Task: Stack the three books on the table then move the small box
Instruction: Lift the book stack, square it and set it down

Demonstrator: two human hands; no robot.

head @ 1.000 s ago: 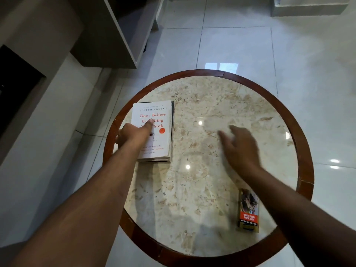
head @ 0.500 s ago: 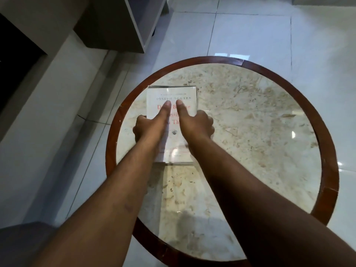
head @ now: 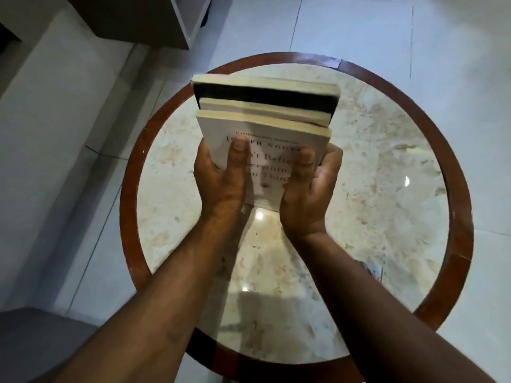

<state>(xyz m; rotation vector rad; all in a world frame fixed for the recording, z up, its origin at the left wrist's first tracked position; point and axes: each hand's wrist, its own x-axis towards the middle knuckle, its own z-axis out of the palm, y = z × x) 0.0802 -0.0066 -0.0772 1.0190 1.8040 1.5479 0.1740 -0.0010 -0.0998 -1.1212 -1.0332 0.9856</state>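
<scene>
A stack of three books (head: 265, 117) is held up above the round marble table (head: 359, 189), tilted with its page edges toward me. The top book has a white cover with red lettering; a black cover shows between the others. My left hand (head: 221, 178) grips the stack's left side with the thumb on the white cover. On the right side, my right hand (head: 309, 192) grips it the same way. The small box (head: 374, 270) lies on the table near its front right, mostly hidden behind my right forearm.
The table has a dark red wooden rim (head: 130, 205) and stands on glossy white floor tiles (head: 359, 29). A grey cabinet (head: 143, 20) sits at the upper left, and a grey surface (head: 33, 341) at the lower left.
The books were lying flat on the table's left part under my fingers. Both hands have now closed on the stack's sides and lifted it off the table toward me.
</scene>
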